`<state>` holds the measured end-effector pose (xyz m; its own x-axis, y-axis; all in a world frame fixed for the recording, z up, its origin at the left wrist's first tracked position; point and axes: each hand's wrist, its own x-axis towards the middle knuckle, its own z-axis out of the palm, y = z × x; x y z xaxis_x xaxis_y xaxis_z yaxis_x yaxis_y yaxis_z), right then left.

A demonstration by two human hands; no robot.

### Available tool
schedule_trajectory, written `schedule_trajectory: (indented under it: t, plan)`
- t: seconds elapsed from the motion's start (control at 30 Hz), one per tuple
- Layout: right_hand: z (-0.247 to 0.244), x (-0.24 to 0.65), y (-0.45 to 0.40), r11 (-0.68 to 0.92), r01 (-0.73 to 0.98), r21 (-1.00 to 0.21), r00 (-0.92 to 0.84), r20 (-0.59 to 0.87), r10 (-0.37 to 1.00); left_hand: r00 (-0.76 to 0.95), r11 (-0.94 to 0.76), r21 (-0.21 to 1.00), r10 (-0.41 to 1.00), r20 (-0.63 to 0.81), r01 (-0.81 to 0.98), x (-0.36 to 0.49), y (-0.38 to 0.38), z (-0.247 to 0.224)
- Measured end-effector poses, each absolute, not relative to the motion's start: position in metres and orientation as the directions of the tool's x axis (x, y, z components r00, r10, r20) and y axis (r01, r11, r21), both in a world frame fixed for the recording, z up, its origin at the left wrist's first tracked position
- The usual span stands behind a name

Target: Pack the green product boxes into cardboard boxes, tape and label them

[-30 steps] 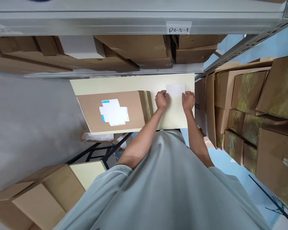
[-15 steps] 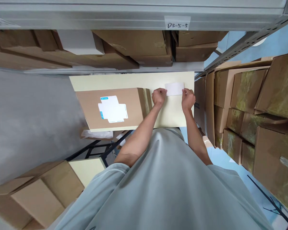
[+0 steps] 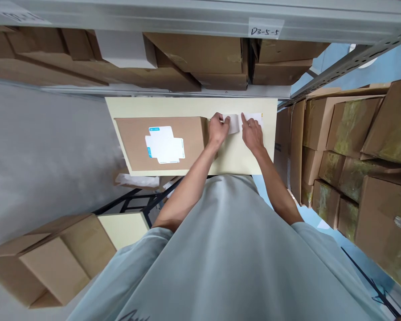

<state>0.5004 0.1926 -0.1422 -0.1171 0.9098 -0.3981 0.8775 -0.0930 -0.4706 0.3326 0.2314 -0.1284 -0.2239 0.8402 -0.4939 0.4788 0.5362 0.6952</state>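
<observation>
On the cream board (image 3: 234,156) lies a white paper (image 3: 234,124), its left part lifted and curling. My left hand (image 3: 219,129) pinches that left edge, beside the right end of a cardboard box (image 3: 130,142). The box carries a cross-shaped white label (image 3: 165,145) with blue marks. A white piece with a small yellow mark (image 3: 258,118) shows at the right, partly under my right hand (image 3: 252,133). That hand rests on it with the index finger stretched out, holding nothing. Whether the two white parts are one sheet, I cannot tell.
Ahead is a metal shelf (image 3: 187,22) full of cardboard boxes, tagged D3-5-5. Stacked taped boxes (image 3: 354,129) rise at the right. An open box (image 3: 56,258) sits at the lower left, near a grey wall (image 3: 47,156).
My left hand has pulled part of the white paper up into a curl. My right hand has let go of the right edge and moved onto the paper, finger extended. The view has shifted slightly.
</observation>
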Motion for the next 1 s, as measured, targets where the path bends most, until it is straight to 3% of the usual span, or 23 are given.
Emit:
schedule_trajectory:
  t: [0.17, 0.47, 0.83, 1.0]
  plan:
    - [-0.182, 0.491, 0.216, -0.110, 0.901, -0.420, -0.145, -0.532, 0.834, -0.275, 0.551, 0.689, 0.834, -0.479, 0.470, 0.322, 0.230, -0.148]
    - [-0.175, 0.478, 0.213, -0.135, 0.945, -0.300, -0.075, -0.596, 0.799, -0.248, 0.511, 0.721, 0.859, -0.447, 0.469, 0.329, 0.221, -0.146]
    - [-0.184, 0.480, 0.214, -0.128, 0.939, -0.320, -0.080, -0.564, 0.822, -0.209, 0.452, 0.759, 0.891, -0.402, 0.469, 0.325, 0.185, -0.100]
    - [-0.189, 0.486, 0.220, -0.158, 0.899, -0.408, -0.082, -0.512, 0.855, -0.186, 0.435, 0.805, 0.900, -0.393, 0.404, 0.306, 0.152, -0.055]
